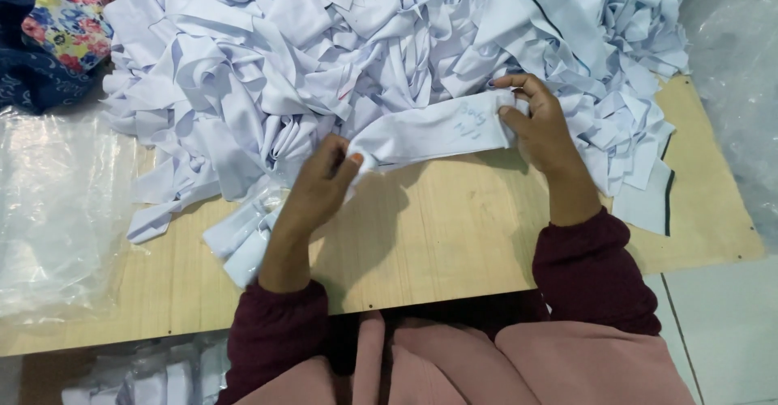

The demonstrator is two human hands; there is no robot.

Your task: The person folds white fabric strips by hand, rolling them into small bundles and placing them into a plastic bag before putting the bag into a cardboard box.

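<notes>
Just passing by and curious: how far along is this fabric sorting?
Done: a few white strips lie set apart near the left hand. In hand: both hands, the right hand too, stretch one white fabric piece over the wooden table. Left: the big heap of white pieces behind looks unsorted, so most seems to remain.

Wooden table (454, 243) — white cloth pieces (324, 40) (heaped), plastic sheet (57, 211).

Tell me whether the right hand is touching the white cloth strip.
Touching. The head view shows the right hand pinching one end of the white cloth strip between thumb and fingers.
</notes>
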